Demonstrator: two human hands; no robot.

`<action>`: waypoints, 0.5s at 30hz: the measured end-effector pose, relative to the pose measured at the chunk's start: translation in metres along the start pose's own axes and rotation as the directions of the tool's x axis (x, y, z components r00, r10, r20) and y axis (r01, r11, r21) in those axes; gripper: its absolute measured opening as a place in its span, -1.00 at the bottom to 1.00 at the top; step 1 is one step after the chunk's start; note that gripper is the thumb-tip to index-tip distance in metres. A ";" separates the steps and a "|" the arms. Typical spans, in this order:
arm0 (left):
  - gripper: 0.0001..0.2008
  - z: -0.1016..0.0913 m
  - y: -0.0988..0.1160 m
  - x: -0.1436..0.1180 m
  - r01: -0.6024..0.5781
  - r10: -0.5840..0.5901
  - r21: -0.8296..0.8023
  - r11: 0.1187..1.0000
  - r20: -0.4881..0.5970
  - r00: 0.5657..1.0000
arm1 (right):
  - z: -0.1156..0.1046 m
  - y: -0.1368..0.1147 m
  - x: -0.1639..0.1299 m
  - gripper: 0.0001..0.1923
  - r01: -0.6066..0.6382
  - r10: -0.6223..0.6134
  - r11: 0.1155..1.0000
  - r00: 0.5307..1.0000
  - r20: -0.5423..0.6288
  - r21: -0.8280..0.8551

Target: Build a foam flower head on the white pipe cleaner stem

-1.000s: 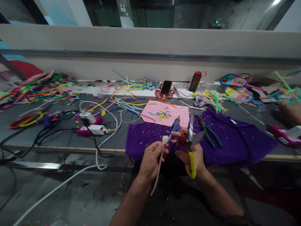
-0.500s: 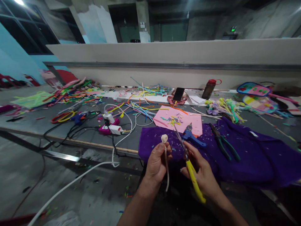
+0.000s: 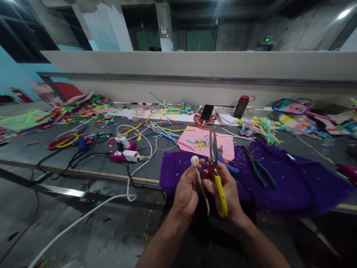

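Clamps, in the left hand, a thin cream stem, pinched between thumb and fingers just below its rounded, knotted head; lets the loose lower end hang down between the two hands, before the near edge of the dark grey table; grips, in the right hand, yellow-handled scissors, with fingers closed around the handles; points the blades upward with tips slightly apart, just right of the rounded head and clear of it; brings both hands close together; cannot tell whether the fingertips touch.

Shows, just beyond the hands, a rumpled purple cloth flecked with scraps; bears on it, to the right, green-handled pliers, and nearer the scissors a blue-handled tool, partly hidden; shows next a pink sheet strewn with short coloured snippets; has, off to the left, white plugs on a magenta power strip amid looping cables.

Shows, farther back, loose blue stems, a dark-screened phone propped up, a brown bottle with a red lid, and a yellow, purple and green cluster; ends in a long pale partition, with a dim concrete room behind and a small green sign glowing.
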State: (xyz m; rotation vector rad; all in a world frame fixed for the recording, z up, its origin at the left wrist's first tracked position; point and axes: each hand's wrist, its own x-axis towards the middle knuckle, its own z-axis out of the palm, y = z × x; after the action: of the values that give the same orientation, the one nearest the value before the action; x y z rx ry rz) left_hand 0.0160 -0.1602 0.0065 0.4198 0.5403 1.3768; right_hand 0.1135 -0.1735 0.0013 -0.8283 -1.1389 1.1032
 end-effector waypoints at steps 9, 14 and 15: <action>-0.73 -0.009 -0.015 0.007 0.019 -0.018 0.014 1.000 -0.032 0.999 | -0.001 0.010 0.006 -0.48 -0.020 0.019 1.000 0.999 0.028 0.016; -0.75 -0.016 -0.013 0.010 0.074 -0.074 0.015 0.997 -0.006 0.997 | -0.009 0.014 0.007 -0.49 -0.061 0.059 0.998 0.996 0.062 0.032; -0.74 -0.018 -0.011 0.011 0.086 -0.086 0.015 0.996 0.003 0.996 | -0.011 0.014 0.007 -0.49 -0.073 0.071 0.997 0.995 0.073 0.026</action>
State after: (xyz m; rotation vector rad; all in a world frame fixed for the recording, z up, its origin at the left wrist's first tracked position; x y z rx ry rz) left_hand 0.0158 -0.1518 -0.0158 0.4064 0.5597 1.2902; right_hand 0.1209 -0.1628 -0.0127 -0.8181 -1.1580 1.2142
